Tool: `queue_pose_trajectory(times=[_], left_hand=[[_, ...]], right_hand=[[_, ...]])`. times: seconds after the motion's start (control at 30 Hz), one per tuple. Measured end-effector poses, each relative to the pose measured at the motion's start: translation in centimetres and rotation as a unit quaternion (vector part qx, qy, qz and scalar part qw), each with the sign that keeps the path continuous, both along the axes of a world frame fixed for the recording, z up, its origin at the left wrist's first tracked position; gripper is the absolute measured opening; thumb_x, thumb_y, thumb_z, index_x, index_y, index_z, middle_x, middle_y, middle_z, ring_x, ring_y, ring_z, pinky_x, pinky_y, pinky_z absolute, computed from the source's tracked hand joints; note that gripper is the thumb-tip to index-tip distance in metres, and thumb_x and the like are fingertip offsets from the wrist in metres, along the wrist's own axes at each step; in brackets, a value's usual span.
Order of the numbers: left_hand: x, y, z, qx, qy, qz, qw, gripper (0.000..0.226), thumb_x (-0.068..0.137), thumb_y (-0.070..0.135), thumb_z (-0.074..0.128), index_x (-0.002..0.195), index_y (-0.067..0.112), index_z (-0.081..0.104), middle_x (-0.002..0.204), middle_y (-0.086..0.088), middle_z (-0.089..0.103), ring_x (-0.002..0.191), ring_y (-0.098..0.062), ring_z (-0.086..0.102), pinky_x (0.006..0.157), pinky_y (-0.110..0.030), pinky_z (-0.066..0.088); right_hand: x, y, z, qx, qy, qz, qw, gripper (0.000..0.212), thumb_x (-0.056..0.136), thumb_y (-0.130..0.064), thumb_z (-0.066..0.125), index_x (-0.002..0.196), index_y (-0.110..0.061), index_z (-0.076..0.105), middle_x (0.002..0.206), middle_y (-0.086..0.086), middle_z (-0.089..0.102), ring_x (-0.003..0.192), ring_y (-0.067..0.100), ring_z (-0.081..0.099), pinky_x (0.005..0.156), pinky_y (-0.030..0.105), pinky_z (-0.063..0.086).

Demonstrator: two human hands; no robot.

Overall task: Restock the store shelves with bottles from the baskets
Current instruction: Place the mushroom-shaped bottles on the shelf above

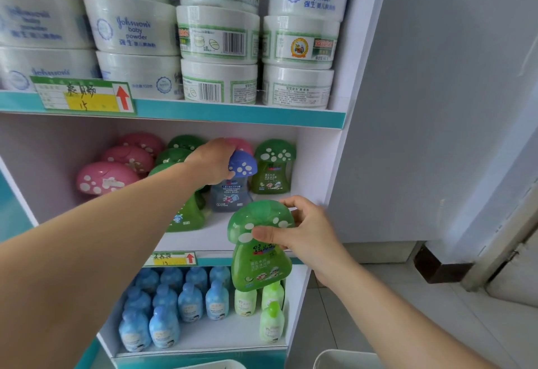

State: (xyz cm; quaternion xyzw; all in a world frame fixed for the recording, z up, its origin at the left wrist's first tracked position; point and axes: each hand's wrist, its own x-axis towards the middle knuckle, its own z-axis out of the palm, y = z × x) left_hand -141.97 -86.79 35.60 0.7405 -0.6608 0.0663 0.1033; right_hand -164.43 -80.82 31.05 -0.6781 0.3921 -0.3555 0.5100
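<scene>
Mushroom bottles [273,170] on shelf [212,237], powder tubs [218,33] above

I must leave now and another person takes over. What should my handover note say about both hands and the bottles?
Left hand: grips the blue-capped bottle by its cap, on the middle shelf.
Right hand: holds the green-capped bottle by its cap, in front of the shelf edge, not yet placed.
Done: pink bottles and green bottles stand on that shelf.
To do: let go of the blue one, place the green one.
The white basket at the bottom edge shows only its rim; contents unseen.
</scene>
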Motion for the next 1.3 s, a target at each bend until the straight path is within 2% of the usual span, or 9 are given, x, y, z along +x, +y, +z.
queue_pose_trajectory(times=[0.1, 0.2, 0.33, 0.47, 0.57, 0.67, 0.77, 1.03, 1.3], left_hand=[[-0.2, 0.6, -0.3, -0.017, -0.022, 0.008, 1.0, 0.053, 0.082, 0.022, 0.069, 0.128, 0.01, 0.046, 0.125, -0.012, 0.047, 0.112, -0.031, 0.052, 0.093, -0.039, 0.044], [-0.4, 1.5, -0.3, -0.063, -0.033, -0.006, 0.997, 0.051, 0.083, 0.017, 0.065, 0.13, 0.009, 0.047, 0.126, -0.012, 0.049, 0.114, -0.03, 0.049, 0.095, -0.039, 0.042], [-0.8, 3.6, -0.2, -0.116, 0.056, -0.017, 0.991, 0.048, 0.084, 0.019, 0.066, 0.13, 0.012, 0.052, 0.123, -0.011, 0.056, 0.114, -0.032, 0.051, 0.093, -0.037, 0.044], [-1.3, 6.2, -0.9, -0.144, 0.107, -0.017, 0.984, 0.042, 0.085, 0.009, 0.061, 0.127, 0.009, 0.057, 0.123, -0.012, 0.059, 0.112, -0.031, 0.054, 0.091, -0.036, 0.044], [-1.7, 7.3, -1.9, -0.126, 0.131, -0.012, 0.983, 0.037, 0.085, 0.007, 0.059, 0.122, 0.009, 0.06, 0.113, -0.012, 0.06, 0.103, -0.032, 0.057, 0.084, -0.037, 0.047], [-2.3, 7.5, -3.2, -0.068, 0.161, -0.022, 0.984, 0.035, 0.087, 0.01, 0.058, 0.121, 0.009, 0.058, 0.116, -0.012, 0.062, 0.107, -0.031, 0.058, 0.088, -0.037, 0.048], [-3.2, 7.2, -4.4, 0.004, 0.2, -0.029, 0.979, 0.033, 0.089, 0.008, 0.051, 0.122, 0.007, 0.052, 0.122, -0.012, 0.061, 0.112, -0.03, 0.056, 0.09, -0.032, 0.045], [-5.5, 5.7, -5.6, 0.099, 0.289, -0.077, 0.949, 0.042, 0.093, 0.008, 0.047, 0.134, 0.007, 0.041, 0.135, -0.013, 0.051, 0.124, -0.028, 0.049, 0.098, -0.032, 0.04], [-5.4, 4.7, -6.3, 0.095, 0.323, -0.078, 0.938, 0.04, 0.092, 0.009, 0.05, 0.131, 0.007, 0.043, 0.134, -0.014, 0.051, 0.125, -0.027, 0.047, 0.097, -0.031, 0.039]], right_hand=[[0.4, 0.0, 0.3, -0.004, 0.004, -0.018, 1.0, 0.074, 0.027, -0.054, 0.089, 0.092, -0.029, 0.064, 0.093, -0.002, 0.07, 0.085, 0.017, 0.069, 0.074, 0.042, 0.059], [0.8, -0.1, 1.4, -0.019, 0.008, -0.037, 0.999, 0.067, 0.034, -0.051, 0.089, 0.093, -0.032, 0.062, 0.093, -0.003, 0.069, 0.084, 0.017, 0.069, 0.073, 0.04, 0.059], [1.4, -0.2, 3.7, -0.05, -0.01, -0.065, 0.997, 0.053, 0.048, -0.035, 0.091, 0.089, -0.031, 0.059, 0.089, -0.005, 0.069, 0.08, 0.016, 0.068, 0.07, 0.035, 0.059], [2.8, -1.6, 4.7, -0.074, 0.002, -0.138, 0.988, 0.059, 0.044, -0.044, 0.09, 0.091, -0.031, 0.057, 0.094, -0.004, 0.067, 0.085, 0.021, 0.068, 0.075, 0.046, 0.058], [4.1, -2.5, 4.9, -0.108, 0.029, -0.191, 0.975, 0.059, 0.055, -0.043, 0.088, 0.101, -0.025, 0.055, 0.093, -0.006, 0.062, 0.088, 0.02, 0.065, 0.076, 0.041, 0.058], [5.0, -3.0, 5.0, -0.146, 0.113, -0.235, 0.954, 0.058, 0.068, -0.045, 0.081, 0.111, -0.018, 0.054, 0.1, -0.002, 0.063, 0.09, 0.019, 0.06, 0.076, 0.029, 0.05], [5.7, -3.8, 4.5, -0.138, 0.164, -0.251, 0.944, 0.062, 0.073, -0.047, 0.076, 0.118, -0.013, 0.049, 0.114, 0.007, 0.063, 0.1, 0.028, 0.061, 0.078, 0.031, 0.049], [6.7, -5.8, 2.6, -0.117, 0.243, -0.277, 0.922, 0.062, 0.079, -0.046, 0.072, 0.118, -0.007, 0.044, 0.123, 0.017, 0.058, 0.11, 0.037, 0.058, 0.083, 0.038, 0.049], [6.9, -6.6, 2.3, -0.141, 0.33, -0.265, 0.895, 0.061, 0.09, -0.045, 0.058, 0.129, -0.002, 0.038, 0.129, 0.021, 0.053, 0.116, 0.04, 0.053, 0.086, 0.04, 0.047]])
